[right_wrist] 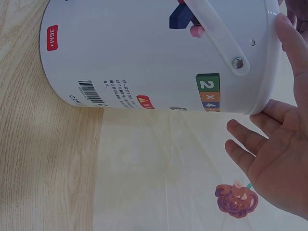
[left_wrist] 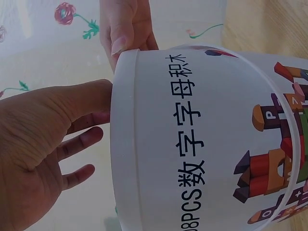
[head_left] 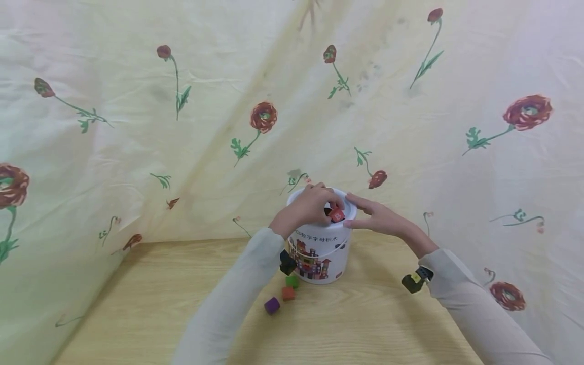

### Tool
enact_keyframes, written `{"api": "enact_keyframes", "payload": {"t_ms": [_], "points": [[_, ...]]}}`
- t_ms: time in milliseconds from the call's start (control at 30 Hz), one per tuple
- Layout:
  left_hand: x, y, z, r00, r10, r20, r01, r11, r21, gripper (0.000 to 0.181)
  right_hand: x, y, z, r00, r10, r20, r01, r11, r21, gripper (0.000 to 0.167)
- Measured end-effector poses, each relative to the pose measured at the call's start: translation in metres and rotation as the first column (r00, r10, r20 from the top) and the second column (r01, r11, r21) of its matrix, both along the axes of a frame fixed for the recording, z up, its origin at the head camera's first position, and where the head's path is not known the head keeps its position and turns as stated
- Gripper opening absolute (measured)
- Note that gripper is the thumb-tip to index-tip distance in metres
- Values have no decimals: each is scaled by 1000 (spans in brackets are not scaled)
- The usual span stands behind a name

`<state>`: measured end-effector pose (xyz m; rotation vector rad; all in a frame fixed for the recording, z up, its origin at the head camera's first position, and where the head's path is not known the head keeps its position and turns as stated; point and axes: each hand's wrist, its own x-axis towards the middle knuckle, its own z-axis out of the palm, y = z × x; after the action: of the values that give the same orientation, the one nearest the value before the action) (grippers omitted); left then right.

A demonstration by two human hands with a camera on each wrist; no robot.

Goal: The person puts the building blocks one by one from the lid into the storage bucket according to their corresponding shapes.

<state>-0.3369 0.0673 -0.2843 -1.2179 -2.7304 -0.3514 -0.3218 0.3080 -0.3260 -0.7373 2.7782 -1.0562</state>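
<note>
A white bucket (head_left: 319,253) printed with block pictures and Chinese characters stands upright on the table. At its mouth, the fingers of my left hand (head_left: 312,205) curl over a red block (head_left: 337,215) with a pale marking, which they appear to pinch. The left wrist view shows the left hand (left_wrist: 43,130) reaching over the rim, its fingertips hidden by the wall. My right hand (head_left: 380,218) holds the bucket's right rim, thumb and fingers spread apart along it. In the right wrist view, two fingers of the right hand (right_wrist: 284,149) hang free of the bucket.
Left of the bucket's base, green (head_left: 292,281), orange-red (head_left: 288,293) and purple (head_left: 271,305) blocks lie on the wooden table (head_left: 365,324). A flower-printed cloth (head_left: 205,152) hangs close behind the bucket. A thin white handle (right_wrist: 216,33) hangs down the bucket's side.
</note>
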Motion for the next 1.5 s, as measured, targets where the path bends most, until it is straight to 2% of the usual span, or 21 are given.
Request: {"api": "enact_keyframes", "payload": {"t_ms": [333, 667, 900, 1000, 1100, 1267, 1433, 1500], "points": [[-2, -2, -3, 1000, 4, 11, -4, 1000, 20, 37, -1, -2, -1, 1000, 0, 5, 0, 1000, 2, 90], [-3, -10, -8, 999, 5, -37, -2, 997, 77, 37, -1, -2, 0, 1000, -3, 13, 3, 1000, 8, 89], [-1, -19, -12, 997, 33, -67, -23, 989, 146, 37, -1, -1, -1, 1000, -6, 11, 5, 1000, 10, 90], [1, -27, -15, 993, 39, -108, -18, 982, 189, 35, -2, -1, -1, 1000, -11, 11, 11, 1000, 10, 90], [3, -37, -22, 989, 49, -142, -9, 963, 268, 33, -2, -1, -1, 1000, -14, 10, 14, 1000, 9, 90], [7, -55, -40, 983, 71, -168, 4, 912, 409, 25, -1, -2, 0, 1000, -20, 6, 19, 1000, 15, 90], [13, -75, -62, 986, 95, -141, -11, 863, 505, 21, 0, -2, 1, 1000, -27, 9, 27, 1000, 9, 91], [16, -83, -71, 987, 96, -130, -9, 836, 548, 20, 0, -2, 2, 1000, -27, 14, 27, 1000, 5, 91]]}}
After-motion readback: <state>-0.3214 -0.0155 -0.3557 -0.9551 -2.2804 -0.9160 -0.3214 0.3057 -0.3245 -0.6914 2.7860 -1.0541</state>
